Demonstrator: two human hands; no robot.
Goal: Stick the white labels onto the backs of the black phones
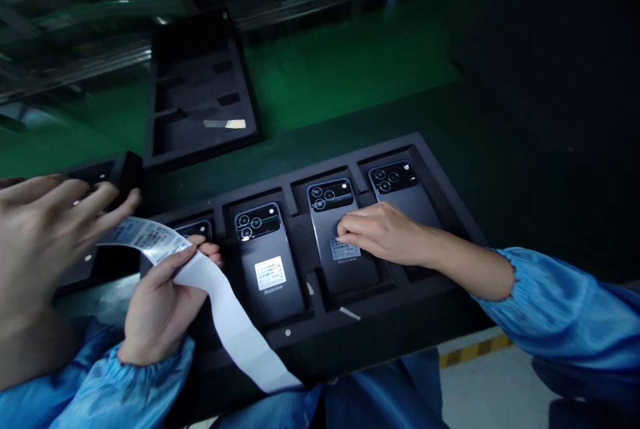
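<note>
On my head feed, my left hand [163, 299] pinches a label strip [235, 322] between thumb and fingers. My right hand [383, 232] is curled, fingertips bunched at the upper edge of a label [346, 251] on a phone [324, 223]; I can't tell whether they grip it. That phone lies camera-side up in a black tray [440, 172] on the tabletop [430, 109]. A co-worker's blurred hand [45, 235] is at the strip's far end.

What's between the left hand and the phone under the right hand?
The head view shows another phone, white-labelled, in the black tray, plus part of the label strip.
</note>
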